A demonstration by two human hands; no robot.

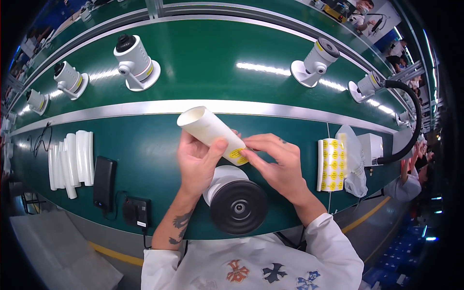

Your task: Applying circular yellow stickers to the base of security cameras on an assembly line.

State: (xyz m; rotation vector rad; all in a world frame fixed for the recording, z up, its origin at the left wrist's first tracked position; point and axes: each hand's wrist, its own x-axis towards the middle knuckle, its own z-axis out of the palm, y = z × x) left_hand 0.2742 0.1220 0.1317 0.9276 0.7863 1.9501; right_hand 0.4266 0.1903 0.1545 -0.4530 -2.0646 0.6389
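On the green bench right in front of me, my left hand (197, 162) is wrapped around a white camera housing (209, 129), thumb clamped over the top, open end tilted up and away to my left. My right hand (278, 162) has its fingertips pinched down on a small yellow round sticker (237, 154) at the near end of the housing, pressing it onto the shell. So the housing is up in the air above the bench, held between both hands, not resting on anything.

Only one view here, the head cam, so that's all I've got. Just below my hands sits a black round disc (239, 207) on a white base. Off to my right a sheet of yellow stickers (331, 164) lies beside a clear plastic bag (354, 162). On my left there's a bunch of curved white plastic strips (71, 162), a black phone (104, 182) and a small black box (137, 211). Finished white cameras (136, 62) ride the belt behind.

What could go sideways, I reckon: the surface is curved, so the sticker could crease or land crooked if I press one edge first. My one-handed grip is on a smooth shell too, and pushing too hard could make it roll or slip onto the disc below.
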